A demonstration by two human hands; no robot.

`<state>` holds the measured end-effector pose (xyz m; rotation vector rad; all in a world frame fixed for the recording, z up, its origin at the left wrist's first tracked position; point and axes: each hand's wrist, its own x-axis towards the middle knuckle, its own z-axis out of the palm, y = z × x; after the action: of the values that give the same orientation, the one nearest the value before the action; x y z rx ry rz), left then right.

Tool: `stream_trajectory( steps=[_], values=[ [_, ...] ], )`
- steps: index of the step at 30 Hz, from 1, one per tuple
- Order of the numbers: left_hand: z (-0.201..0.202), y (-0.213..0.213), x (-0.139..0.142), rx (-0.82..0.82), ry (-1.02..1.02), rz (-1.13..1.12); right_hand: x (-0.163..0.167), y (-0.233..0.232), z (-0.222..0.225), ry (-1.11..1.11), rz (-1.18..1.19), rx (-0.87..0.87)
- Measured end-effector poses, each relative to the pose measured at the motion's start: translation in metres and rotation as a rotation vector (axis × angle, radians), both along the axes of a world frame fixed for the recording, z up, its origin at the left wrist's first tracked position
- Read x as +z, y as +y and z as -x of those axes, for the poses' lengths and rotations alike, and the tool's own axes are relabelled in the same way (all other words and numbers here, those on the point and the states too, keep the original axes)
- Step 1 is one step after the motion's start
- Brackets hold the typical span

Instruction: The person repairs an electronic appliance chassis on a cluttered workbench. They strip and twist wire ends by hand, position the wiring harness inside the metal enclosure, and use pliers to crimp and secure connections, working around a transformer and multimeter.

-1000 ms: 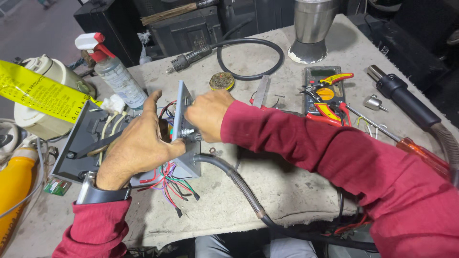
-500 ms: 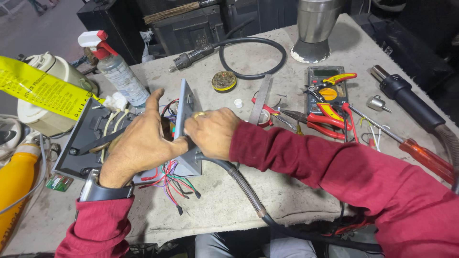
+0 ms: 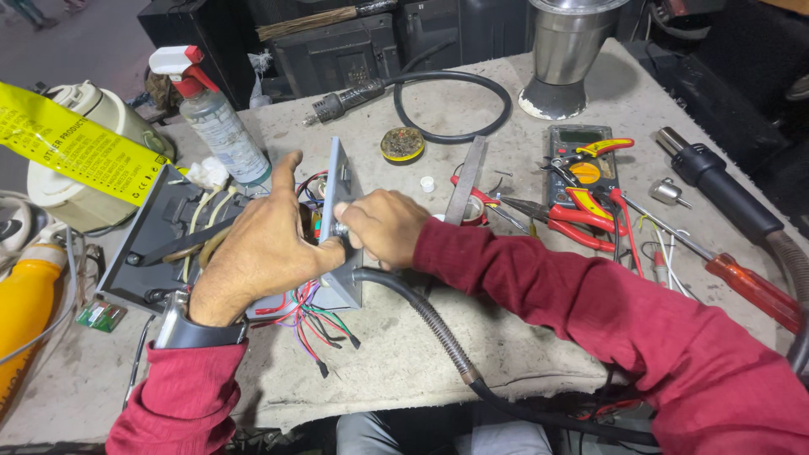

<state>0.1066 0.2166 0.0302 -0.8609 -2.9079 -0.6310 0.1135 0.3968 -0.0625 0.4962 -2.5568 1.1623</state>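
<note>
Cloth-covered bench [image 3: 506, 337]: L hand [image 3: 265, 253] fingers wrapped round grey panel [image 3: 341, 227], R hand [image 3: 383, 227] pinching its knob.

We see a worn grey cloth [image 3: 396, 371] covering the workbench [image 3: 76, 396]. Behind it stand dark cabinets [image 3: 337, 42], and grey floor [image 3: 76, 34] shows at top left.

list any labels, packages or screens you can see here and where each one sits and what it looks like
Yellow label strip: far left, slanting across the cream appliance, long band with dark print.
Spray bottle: back left of the left hand, clear with pale printed wrap, red and white trigger.
Multimeter: right of centre, dark body, small greyish screen on top.
</note>
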Motion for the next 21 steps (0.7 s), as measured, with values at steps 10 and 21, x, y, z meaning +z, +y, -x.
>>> stream_trajectory(
  steps=[10,21],
  values=[
    [0.0010,-0.0001,-0.0005,0.019,-0.024,0.019,-0.0006,-0.0022,-0.0014,-0.428,0.343,0.044],
    [0.0002,0.0003,0.0005,0.031,-0.020,0.034,-0.0002,0.0035,-0.0026,-0.085,0.104,0.000]
  ],
)
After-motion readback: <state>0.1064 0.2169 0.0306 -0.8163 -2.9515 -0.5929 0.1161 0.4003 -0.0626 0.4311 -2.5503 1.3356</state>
